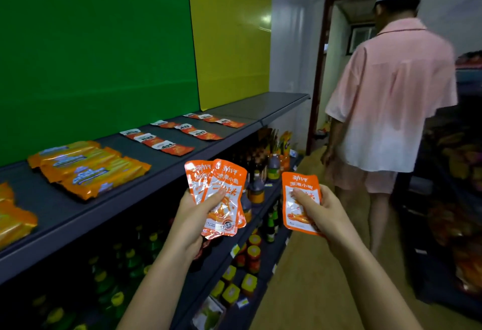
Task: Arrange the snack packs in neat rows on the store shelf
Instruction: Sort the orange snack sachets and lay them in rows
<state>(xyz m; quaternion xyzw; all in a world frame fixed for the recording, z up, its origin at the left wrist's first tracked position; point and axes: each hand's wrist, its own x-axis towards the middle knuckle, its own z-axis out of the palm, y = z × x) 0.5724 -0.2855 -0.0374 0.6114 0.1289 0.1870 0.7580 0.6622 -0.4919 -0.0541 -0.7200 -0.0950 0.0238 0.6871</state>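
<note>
My left hand (194,211) grips a fanned bunch of orange snack packs (221,186), held upright in front of the grey top shelf (125,186). A single orange snack pack (300,186) is pinched in my right hand (317,211), out over the aisle and apart from the bunch. On the shelf lie three short rows of small orange-and-white packs (157,141), each pack flat and slightly overlapping the one behind it. Larger yellow-orange packs (88,168) lie stacked to the left of those rows.
A person in a pink shirt and white cap (391,110) stands in the aisle ahead on the right, back turned. Lower shelves hold bottles and jars (254,254). More yellow-orange packs (13,220) lie at the shelf's far left. Dark shelving with goods (456,199) lines the right side.
</note>
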